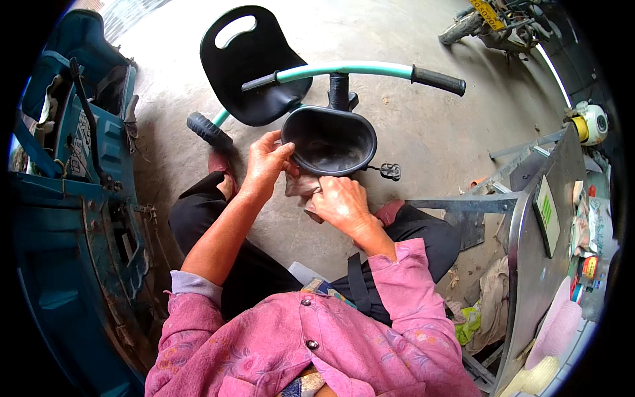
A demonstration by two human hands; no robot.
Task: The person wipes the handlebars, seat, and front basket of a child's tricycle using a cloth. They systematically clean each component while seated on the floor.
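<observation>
A child's tricycle stands before me, with a black plastic basket [330, 141] at its front. My left hand [265, 161] grips the left rim of the basket, the thumb resting on its edge. Bunched in my right hand [342, 203] is a greyish-pink cloth [301, 185], held against the basket's near underside. Behind the basket runs the turquoise handlebar [357, 67] with black grips, and the black seat [255, 69] lies farther back. One pedal [390, 171] sticks out at the right, and a rear wheel [209, 130] shows at the left.
A blue cargo vehicle [54, 238] fills the left side. On the right stands a table [526, 278] with a metal edge, holding a pink hat [554, 325] and other items. A motorcycle [496, 30] is parked at the far right on the concrete floor [421, 129].
</observation>
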